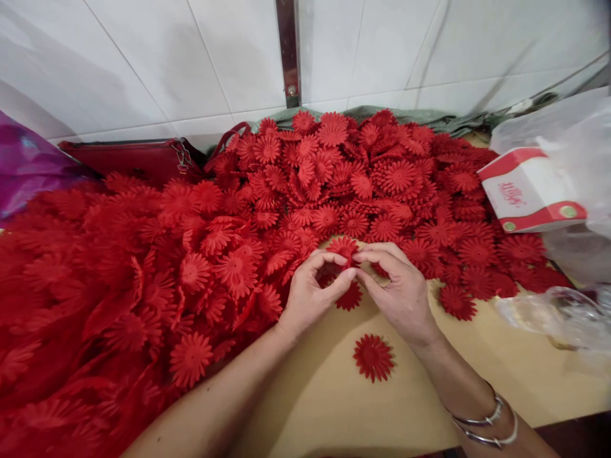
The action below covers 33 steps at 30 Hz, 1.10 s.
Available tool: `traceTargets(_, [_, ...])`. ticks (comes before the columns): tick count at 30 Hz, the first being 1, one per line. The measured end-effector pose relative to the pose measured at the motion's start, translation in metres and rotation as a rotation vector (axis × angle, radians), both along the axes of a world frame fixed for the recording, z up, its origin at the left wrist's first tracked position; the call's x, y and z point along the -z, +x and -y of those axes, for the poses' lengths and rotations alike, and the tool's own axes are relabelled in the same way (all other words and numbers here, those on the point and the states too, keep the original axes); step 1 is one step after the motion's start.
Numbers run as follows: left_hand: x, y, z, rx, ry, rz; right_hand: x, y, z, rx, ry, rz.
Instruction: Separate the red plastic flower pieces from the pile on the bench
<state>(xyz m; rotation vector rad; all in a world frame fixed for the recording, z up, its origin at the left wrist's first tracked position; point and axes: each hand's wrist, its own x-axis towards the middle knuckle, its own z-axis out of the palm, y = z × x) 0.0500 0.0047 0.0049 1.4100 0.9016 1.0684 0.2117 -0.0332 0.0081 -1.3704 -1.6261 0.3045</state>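
Note:
Between my fingertips is a red artificial flower piece point(344, 247) with narrow petals. My left hand point(312, 289) pinches its left side with thumb and forefinger, and my right hand point(397, 289) pinches its right side, so the two hands nearly meet. Just beneath lies another red flower point(349, 298), partly hidden by my hands. Closer to me, a single darker red flower point(373, 357) rests flat on the tan table point(324, 394). Behind my hands rises a big heap of similar red flowers point(329, 165).
Loose red petal pieces point(95, 286) spread over the left side. At the back left stands a dark red handbag point(133, 156) beside purple plastic point(33, 159). To the right are a red and white box point(529, 191) and clear plastic bags point(568, 312). A white tiled wall point(229, 51) closes the back.

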Motion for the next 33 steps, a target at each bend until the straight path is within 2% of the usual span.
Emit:
traceTargets(6, [0.0034, -0.0007, -0.0005, -0.029, 0.006, -0.054, 0.0, -0.002, 0.0022, -0.07, -0.03, -0.01])
traceTargets(12, [0.0089, 0.0021, -0.0036, -0.053, -0.098, 0.073, -0.0038, -0.0053, 0.0023, -0.075, -0.036, -0.021])
traceTargets(18, [0.0049, 0.0021, -0.0051, -0.012, -0.205, 0.179, -0.0026, -0.0048, 0.0017, -0.038, -0.052, -0.048])
traceTargets(23, [0.0011, 0.0004, -0.0065, 0.036, -0.185, 0.192, -0.0033, -0.0053, 0.0023, -0.052, -0.069, -0.111])
traceTargets(29, [0.0032, -0.0008, -0.006, 0.052, -0.141, 0.198, -0.0008, -0.0024, 0.0009, -0.052, -0.087, -0.168])
traceTargets(33, [0.0011, -0.0035, -0.0037, 0.15, -0.155, 0.182, 0.001, 0.0022, -0.0008, -0.011, -0.085, -0.178])
